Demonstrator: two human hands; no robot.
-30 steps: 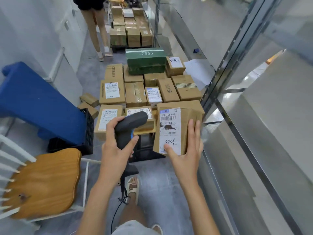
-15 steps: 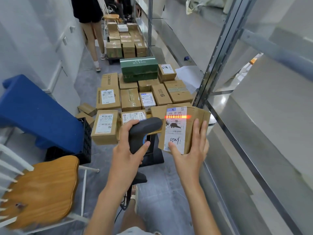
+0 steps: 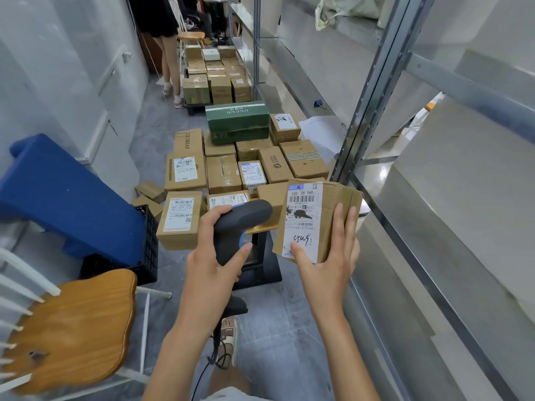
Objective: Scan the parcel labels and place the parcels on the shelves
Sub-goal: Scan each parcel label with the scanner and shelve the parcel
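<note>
Orange scan line that we saw across the label [image 3: 302, 219] half a second ago is gone; the parcel [image 3: 317, 219] sits slightly higher and further toward 3 o'clock, and the view has tilted up. Our right hand [image 3: 327, 260] clamps the parcel, thumb on the label's lower edge, fingers flat up its right side. Our left hand [image 3: 212, 256] grips the scanner [image 3: 237, 224], its nose at 9 o'clock of the parcel, just beside it. Counts: one scanner, one held parcel, one green box [image 3: 237, 123] at 12 o'clock atop roughly fifteen brown boxes [image 3: 223, 172], one wooden chair [image 3: 72, 322] at 8 o'clock, metal shelves [image 3: 434, 227] at 3 o'clock.
</note>
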